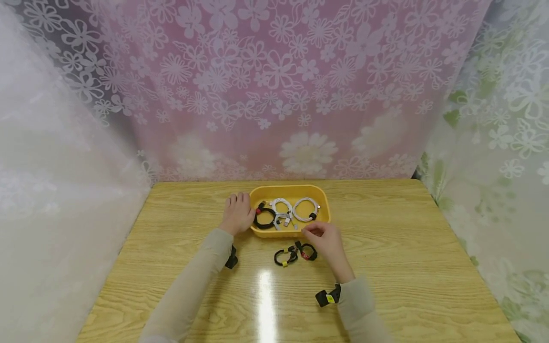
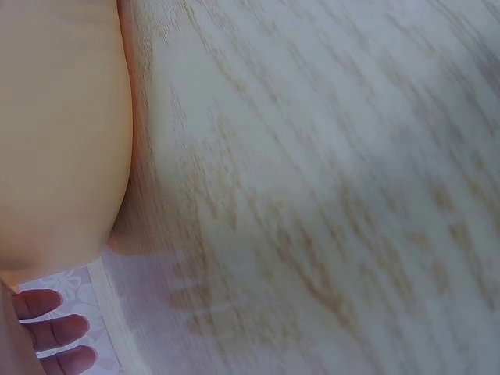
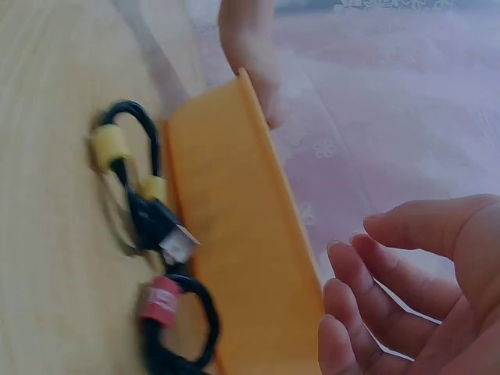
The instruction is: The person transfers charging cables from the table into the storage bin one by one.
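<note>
A yellow plastic bin (image 1: 274, 234) holds several coiled cables. My left hand (image 1: 238, 213) rests against its left end, thumb side by the rim; three loosely extended fingertips (image 2: 62, 332) show in the left wrist view. Over the front rim near the right corner is my right hand (image 1: 329, 244), its fingers loosely bent, thumb close to the index finger and nothing between them. Inside the bin lie a black cable (image 1: 262, 227) at the left, and white cables (image 1: 280, 200) in the middle and at the right, one with a black tie (image 1: 313, 216).
Two black coiled cables lie on the wooden table (image 1: 386, 247) in front of the bin: one with yellow bands (image 1: 285, 264), the other with a red band (image 3: 162, 301). Flowered curtains (image 1: 274, 95) hang behind and at both sides. Black wrist cameras (image 1: 231, 259) sit on both wrists.
</note>
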Tool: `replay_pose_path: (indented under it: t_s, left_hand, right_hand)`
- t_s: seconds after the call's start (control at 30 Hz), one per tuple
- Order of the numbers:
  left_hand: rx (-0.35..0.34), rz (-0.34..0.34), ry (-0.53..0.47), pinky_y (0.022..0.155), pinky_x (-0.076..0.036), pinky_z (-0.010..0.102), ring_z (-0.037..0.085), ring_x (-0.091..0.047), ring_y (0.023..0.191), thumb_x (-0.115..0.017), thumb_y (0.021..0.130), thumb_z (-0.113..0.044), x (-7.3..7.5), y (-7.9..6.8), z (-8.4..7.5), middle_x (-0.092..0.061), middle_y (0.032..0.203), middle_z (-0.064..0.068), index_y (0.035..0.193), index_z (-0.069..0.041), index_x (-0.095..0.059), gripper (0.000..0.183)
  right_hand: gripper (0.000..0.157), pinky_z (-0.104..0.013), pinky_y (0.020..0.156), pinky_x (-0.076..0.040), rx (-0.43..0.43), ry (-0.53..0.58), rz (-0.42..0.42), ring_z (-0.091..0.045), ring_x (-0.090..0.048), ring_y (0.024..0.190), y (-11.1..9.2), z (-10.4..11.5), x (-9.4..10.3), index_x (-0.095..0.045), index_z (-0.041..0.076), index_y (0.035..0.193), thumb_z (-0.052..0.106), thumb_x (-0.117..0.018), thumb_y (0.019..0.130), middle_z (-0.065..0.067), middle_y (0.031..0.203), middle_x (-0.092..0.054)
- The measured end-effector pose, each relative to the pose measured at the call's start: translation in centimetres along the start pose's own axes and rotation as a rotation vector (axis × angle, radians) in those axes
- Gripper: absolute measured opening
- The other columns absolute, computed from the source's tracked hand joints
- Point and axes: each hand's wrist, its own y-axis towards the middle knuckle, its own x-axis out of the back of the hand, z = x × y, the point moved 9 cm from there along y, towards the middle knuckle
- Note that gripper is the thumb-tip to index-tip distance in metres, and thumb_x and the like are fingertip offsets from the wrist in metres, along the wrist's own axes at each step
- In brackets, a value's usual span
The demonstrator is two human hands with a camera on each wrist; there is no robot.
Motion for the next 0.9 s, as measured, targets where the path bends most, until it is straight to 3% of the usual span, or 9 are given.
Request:
replay_pose_path:
  t_s: [0.27,0.6,0.9]
  left_hand:
    - [0.002,-0.007,0.005,0.093,-0.030,0.049,0.037,-0.039,0.105,-0.040,0.104,-0.024,-0.1,0.0,0.2,-0.044,0.115,0.019,0.114,-0.003,-0.044,0.024]
    - [0.005,0.009,-0.014,0.098,-0.029,0.051,0.039,-0.038,0.112,-0.038,0.104,-0.025,-0.4,0.0,0.2,-0.043,0.122,0.020,0.122,-0.002,-0.043,0.030]
    - [0.002,-0.002,-0.025,0.098,-0.029,0.051,0.040,-0.038,0.112,-0.039,0.104,-0.025,-0.2,0.0,0.2,-0.044,0.122,0.020,0.123,-0.001,-0.043,0.031]
  right_hand:
    - [0.007,-0.024,0.058,-0.048,-0.092,-0.030,0.096,-0.012,-0.059,0.063,-2.8,-2.0,-2.9,-0.074,0.002,0.083,0.009,-0.074,0.086,-0.002,0.073,-0.068]
    - [0.007,-0.029,0.063,-0.049,-0.120,-0.150,0.077,-0.010,-0.059,0.067,-4.5,-3.0,-3.7,-0.074,0.005,0.088,0.010,-0.074,0.085,0.000,0.075,-0.067]
    - [0.016,-0.033,0.064,-0.050,-0.104,-0.228,0.058,-0.012,-0.063,0.068,-5.1,-3.4,-3.9,-0.075,0.003,0.093,0.016,-0.076,0.084,-0.002,0.079,-0.071]
